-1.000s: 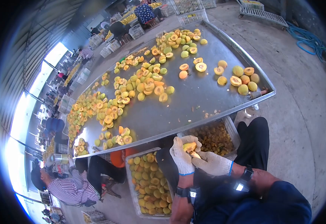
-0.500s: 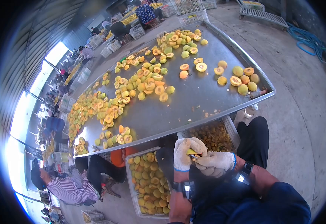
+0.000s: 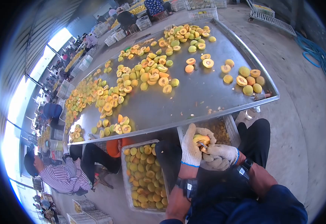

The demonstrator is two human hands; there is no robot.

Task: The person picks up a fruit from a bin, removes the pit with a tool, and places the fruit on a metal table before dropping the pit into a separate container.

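In front of my lap, my left hand [image 3: 193,145], in a pale work glove, curls around a cut yellow peach [image 3: 201,139] with its flesh facing up. My right hand [image 3: 222,156], gloved as well, pinches a small metal pitting tool [image 3: 204,148] against the peach; most of the tool is hidden by the fingers. Both hands are close together over a white crate [image 3: 233,130] of brown pits and scraps, below the table edge. Whole and halved peaches [image 3: 153,76] lie scattered on the metal table [image 3: 163,112] beyond.
A crate of peaches [image 3: 145,179] stands on the floor to my left. A person in a striped shirt [image 3: 64,175] sits at the table's left. A tool with a reddish handle [image 3: 261,96] lies at the right corner. A blue hose [image 3: 315,52] lies on the floor.
Both hands have lifted slightly and the left has turned, so more of the peach's cut face shows. The tool stays against the fruit. My view has shifted a little.
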